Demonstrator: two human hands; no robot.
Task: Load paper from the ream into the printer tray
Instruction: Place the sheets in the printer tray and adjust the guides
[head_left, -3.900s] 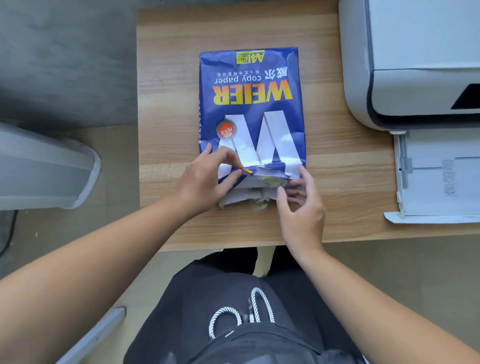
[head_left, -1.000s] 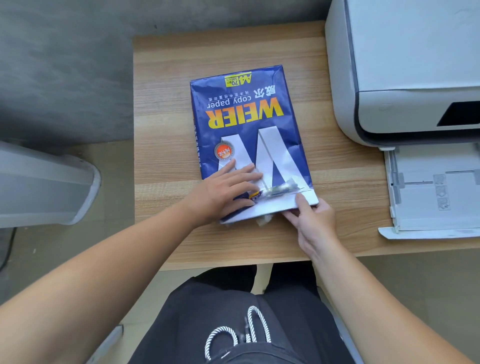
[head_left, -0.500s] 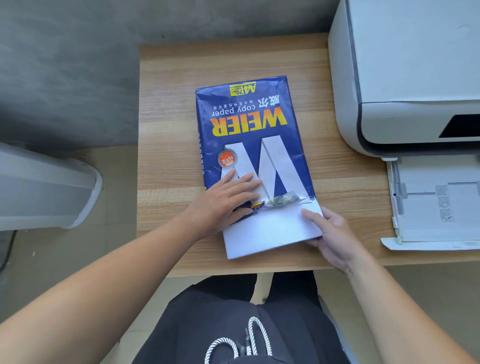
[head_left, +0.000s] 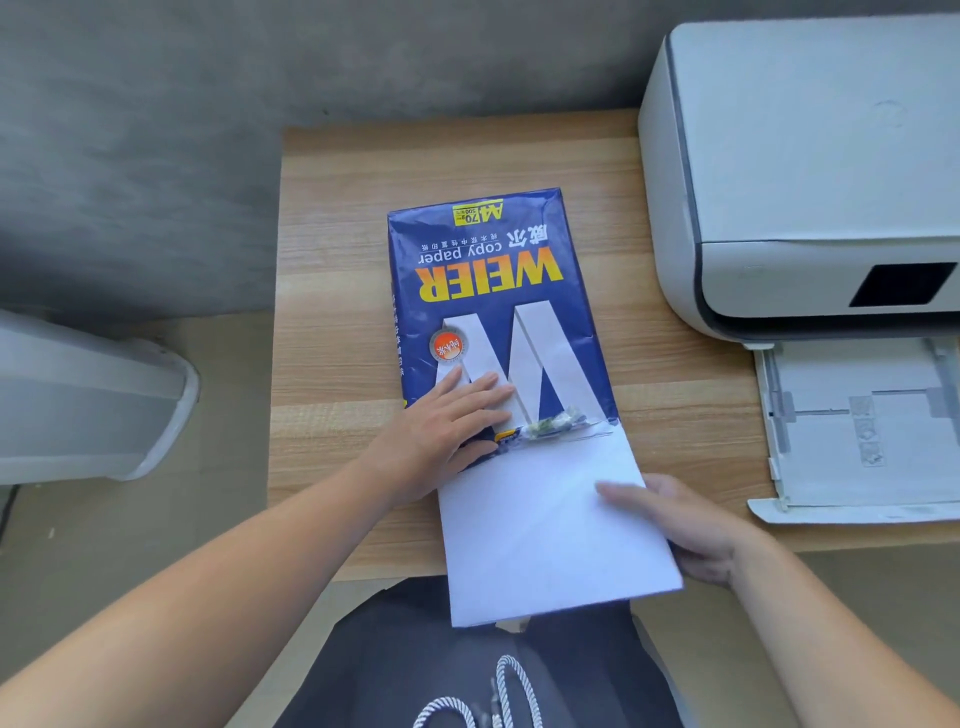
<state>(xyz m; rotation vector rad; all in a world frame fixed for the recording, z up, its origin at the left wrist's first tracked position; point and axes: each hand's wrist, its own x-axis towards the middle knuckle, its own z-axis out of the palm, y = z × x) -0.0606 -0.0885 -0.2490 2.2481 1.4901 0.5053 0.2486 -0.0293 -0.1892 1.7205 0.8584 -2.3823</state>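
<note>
A blue ream of copy paper (head_left: 493, 291) lies on the wooden table (head_left: 337, 260), its torn end facing me. My left hand (head_left: 447, 431) presses flat on the wrapper near that torn end. A white stack of paper (head_left: 540, 530) sticks far out of the wrapper, past the table's front edge. My right hand (head_left: 680, 525) grips the stack's right edge, thumb on top. The white printer (head_left: 800, 171) stands at the right. Its paper tray (head_left: 857, 431) is pulled out toward me and looks bare inside.
A grey-white appliance (head_left: 88, 400) stands on the floor to the left of the table. A grey wall runs behind the table. My dark shorts with a white drawstring (head_left: 467, 696) are below the table's front edge.
The right hand has drawn the white stack much further out of the wrapper toward me, now overhanging the table edge. The left hand stays flat on the ream.
</note>
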